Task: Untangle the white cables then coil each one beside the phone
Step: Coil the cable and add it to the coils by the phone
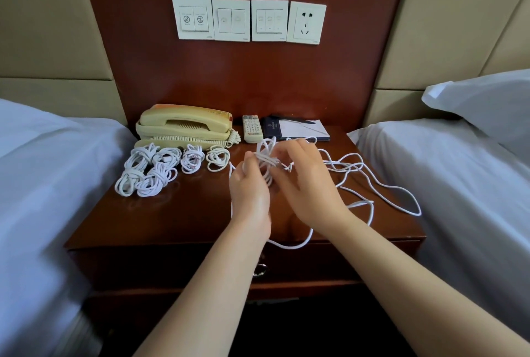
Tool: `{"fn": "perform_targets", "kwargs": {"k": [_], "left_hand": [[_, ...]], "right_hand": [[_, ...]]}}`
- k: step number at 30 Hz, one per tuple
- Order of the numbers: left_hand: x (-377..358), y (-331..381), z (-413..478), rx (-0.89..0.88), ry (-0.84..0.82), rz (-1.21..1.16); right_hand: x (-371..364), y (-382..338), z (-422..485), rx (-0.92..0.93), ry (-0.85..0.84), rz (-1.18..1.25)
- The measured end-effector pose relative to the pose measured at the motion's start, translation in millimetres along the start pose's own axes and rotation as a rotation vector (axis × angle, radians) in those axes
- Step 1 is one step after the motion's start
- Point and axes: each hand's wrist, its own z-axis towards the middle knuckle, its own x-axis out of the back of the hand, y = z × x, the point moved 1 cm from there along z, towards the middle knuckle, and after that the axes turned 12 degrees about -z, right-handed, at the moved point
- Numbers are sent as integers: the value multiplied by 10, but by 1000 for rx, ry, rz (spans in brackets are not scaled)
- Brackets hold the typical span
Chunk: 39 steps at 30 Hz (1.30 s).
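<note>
White cables: about six coiled bundles [155,170] lie near the dark wooden nightstand's [172,219] left edge, just before the beige corded phone [183,124]. Left hand [249,187] grips a half-wound coil [265,157]; right hand [304,178] pinches it. Loose tail [362,203] sprawls to the right and front edges. Likely the last cable.

Your nightstand [177,221] | far left: phone [183,127], coiled white cables [160,167] just in front of it | far middle: remote [252,128], notepad [301,128] | right: loose white cable [372,184] sprawls, looping over your near edge
</note>
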Motion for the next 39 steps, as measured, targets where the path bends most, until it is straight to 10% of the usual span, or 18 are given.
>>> {"fn": "perform_targets", "kwargs": {"k": [16, 39], "left_hand": [[289, 137, 128, 4, 65, 104], [1382, 756, 561, -362, -87, 1078]], "right_hand": [[-190, -251, 52, -232, 65, 294], [-1236, -648, 344, -480, -189, 378]]}}
